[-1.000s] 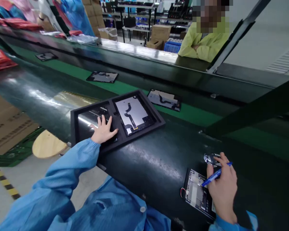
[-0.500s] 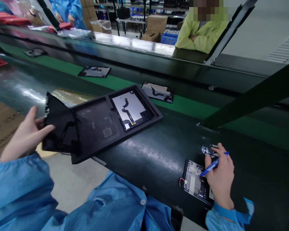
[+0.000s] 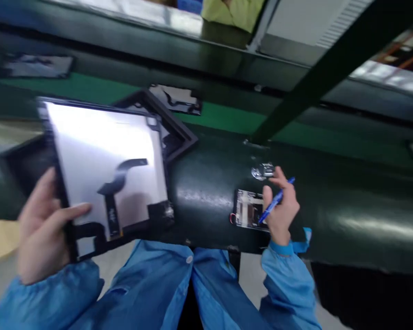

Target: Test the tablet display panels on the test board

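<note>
Pinching a thin, rectangular silver-white display panel [image 3: 89, 151] with a black border and a curling black ribbon cable [image 3: 113, 215], the blue-sleeved person's left grip [image 3: 55, 220] is at far left as I watch; its thumb lies on the silver face, the fingers behind the left edge. The panel is raised above the dark green tabletop [image 3: 206, 169], partly covering a black, foam-like tray [image 3: 186, 143]. I judge it light, stiff, slick and easily cracked, so the border seems the safest hold, clear of the ribbon. Further right, a similar grey-and-black panel [image 3: 179, 97] lies on the green strip [image 3: 223, 118]. Next, an open black device with exposed circuitry [image 3: 249, 208] rests on the tabletop, a clear, shiny piece [image 3: 262, 171] just beyond. The right grip [image 3: 282, 211] holds a slim blue pen [image 3: 276, 200] between thumb and fingers, over the device.
</note>
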Motion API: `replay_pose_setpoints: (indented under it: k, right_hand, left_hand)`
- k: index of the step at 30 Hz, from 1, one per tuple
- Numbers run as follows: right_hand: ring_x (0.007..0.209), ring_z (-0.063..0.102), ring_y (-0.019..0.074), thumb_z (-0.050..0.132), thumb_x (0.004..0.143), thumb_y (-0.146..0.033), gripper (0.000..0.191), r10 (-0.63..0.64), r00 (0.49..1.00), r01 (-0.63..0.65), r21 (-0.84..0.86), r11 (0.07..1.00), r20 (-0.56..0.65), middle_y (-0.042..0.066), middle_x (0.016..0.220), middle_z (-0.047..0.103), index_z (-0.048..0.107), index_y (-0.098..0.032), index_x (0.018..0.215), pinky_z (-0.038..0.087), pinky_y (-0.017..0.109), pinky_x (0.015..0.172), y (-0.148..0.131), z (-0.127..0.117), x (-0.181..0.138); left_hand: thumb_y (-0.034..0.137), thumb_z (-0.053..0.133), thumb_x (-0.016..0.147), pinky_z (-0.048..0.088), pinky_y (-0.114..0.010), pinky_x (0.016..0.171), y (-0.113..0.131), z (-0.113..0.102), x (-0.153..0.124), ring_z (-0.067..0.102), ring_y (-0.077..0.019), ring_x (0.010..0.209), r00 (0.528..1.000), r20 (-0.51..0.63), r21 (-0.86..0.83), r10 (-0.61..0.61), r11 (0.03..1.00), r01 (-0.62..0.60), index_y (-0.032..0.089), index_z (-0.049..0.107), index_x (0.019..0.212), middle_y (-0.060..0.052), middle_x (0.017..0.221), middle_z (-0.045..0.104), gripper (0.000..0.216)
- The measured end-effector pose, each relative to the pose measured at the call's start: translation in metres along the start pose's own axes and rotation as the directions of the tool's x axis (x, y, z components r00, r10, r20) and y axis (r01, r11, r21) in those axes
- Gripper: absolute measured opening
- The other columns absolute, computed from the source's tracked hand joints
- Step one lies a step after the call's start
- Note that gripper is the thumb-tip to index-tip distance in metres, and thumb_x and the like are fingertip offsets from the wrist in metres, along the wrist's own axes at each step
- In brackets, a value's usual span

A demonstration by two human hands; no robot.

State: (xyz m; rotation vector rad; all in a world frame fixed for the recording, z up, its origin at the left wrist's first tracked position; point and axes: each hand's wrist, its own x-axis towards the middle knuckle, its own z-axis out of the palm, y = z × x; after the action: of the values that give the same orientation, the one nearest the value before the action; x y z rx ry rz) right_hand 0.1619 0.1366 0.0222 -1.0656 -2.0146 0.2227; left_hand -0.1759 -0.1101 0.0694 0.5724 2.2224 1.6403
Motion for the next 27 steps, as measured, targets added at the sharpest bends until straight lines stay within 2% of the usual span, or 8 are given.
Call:
replay_pose_setpoints:
  k: [2, 4, 8, 13, 16, 18, 20, 27]
  right_hand:
    - [0.102, 0.073, 0.0252, 0.054, 0.097, -0.033, 0.018, 0.085, 0.995, -0.086, 0.018, 0.996, 0.050, 0.012, 0.114, 0.075, 0.065, -0.020, 0.094, 0.056, 0.040, 0.092, -0.006, -0.007, -0.014]
    - [0.083, 0.073, 0.0206, 0.046, 0.100, -0.036, 0.026, 0.213, 0.972, -0.219, 0.049, 0.975, 0.098, 0.007, 0.095, 0.077, 0.066, -0.021, 0.093, 0.057, 0.035, 0.078, -0.011, -0.014, -0.028]
    - [0.071, 0.065, 0.0153, 0.041, 0.100, -0.038, 0.029, 0.405, 0.910, -0.415, 0.235, 0.879, 0.092, 0.003, 0.089, 0.072, 0.058, -0.022, 0.117, 0.050, 0.028, 0.061, -0.028, -0.024, -0.049]
    - [0.060, 0.055, 0.0106, 0.062, 0.091, -0.036, 0.019, 0.482, 0.841, -0.540, 0.349, 0.766, 0.246, -0.004, 0.067, 0.059, 0.058, -0.021, 0.081, 0.044, 0.024, 0.057, -0.065, -0.010, -0.054]
    - [0.052, 0.047, 0.0088, 0.067, 0.088, -0.039, 0.029, 0.463, 0.782, -0.618, 0.422, 0.664, 0.417, -0.007, 0.057, 0.049, 0.050, -0.022, 0.072, 0.038, 0.022, 0.051, -0.089, 0.015, -0.053]
    - [0.051, 0.046, 0.0079, 0.069, 0.086, -0.040, 0.030, 0.433, 0.748, -0.653, 0.436, 0.620, 0.503, -0.009, 0.059, 0.049, 0.048, -0.023, 0.075, 0.036, 0.021, 0.050, -0.101, 0.034, -0.053]
    - [0.051, 0.043, 0.0071, 0.071, 0.085, -0.039, 0.032, 0.403, 0.734, -0.656, 0.419, 0.628, 0.547, -0.009, 0.060, 0.047, 0.046, -0.023, 0.074, 0.034, 0.021, 0.049, -0.108, 0.052, -0.055]
    - [0.048, 0.033, 0.0059, 0.060, 0.089, -0.031, 0.038, 0.295, 0.815, -0.468, 0.268, 0.842, 0.499, -0.009, 0.054, 0.033, 0.034, -0.022, 0.062, 0.029, 0.023, 0.049, -0.109, 0.071, -0.069]
  left_hand:
    - [0.023, 0.074, 0.058, 0.044, -0.055, 0.115, 0.002, 0.055, -0.005, 0.054, -0.0395, 0.132, 0.981, 0.140, -0.168, -0.133, 0.973, 0.156, 0.046, 0.060, 0.136, 0.016, 0.129, 0.068, 0.082]
    - [0.022, 0.076, 0.058, 0.045, -0.057, 0.114, -0.003, 0.099, -0.008, 0.058, -0.0394, 0.128, 0.915, 0.352, -0.253, -0.197, 0.921, 0.295, 0.041, 0.060, 0.137, 0.010, 0.127, 0.070, 0.083]
    - [0.019, 0.072, 0.064, 0.043, -0.055, 0.116, -0.027, 0.146, -0.009, 0.055, -0.0365, 0.133, 0.819, 0.558, -0.288, -0.134, 0.895, 0.342, 0.032, 0.054, 0.144, 0.001, 0.139, 0.064, 0.083]
    - [0.018, 0.066, 0.073, 0.029, -0.051, 0.125, -0.051, 0.151, -0.007, 0.036, -0.0311, 0.148, 0.804, 0.593, -0.269, -0.055, 0.927, 0.261, 0.029, 0.045, 0.150, 0.001, 0.157, 0.045, 0.081]
    - [0.019, 0.064, 0.082, 0.024, -0.048, 0.127, -0.055, 0.142, -0.006, 0.029, -0.0282, 0.151, 0.818, 0.543, -0.180, 0.191, 0.978, -0.109, 0.029, 0.042, 0.152, 0.003, 0.162, 0.037, 0.075]
    - [0.016, 0.060, 0.086, 0.026, -0.048, 0.127, -0.055, 0.137, -0.006, 0.030, -0.0279, 0.151, 0.768, 0.541, -0.045, 0.341, 0.924, -0.379, 0.028, 0.045, 0.151, 0.001, 0.163, 0.036, 0.068]
    - [0.014, 0.056, 0.087, 0.031, -0.047, 0.124, -0.054, 0.134, -0.007, 0.034, -0.0281, 0.149, 0.727, 0.569, 0.055, 0.385, 0.864, -0.501, 0.025, 0.047, 0.149, -0.004, 0.163, 0.036, 0.064]
    - [0.020, 0.056, 0.091, 0.044, -0.048, 0.114, -0.061, 0.133, -0.007, 0.034, -0.0321, 0.148, 0.724, 0.609, 0.045, 0.323, 0.898, -0.438, 0.031, 0.038, 0.154, -0.006, 0.165, 0.032, 0.066]
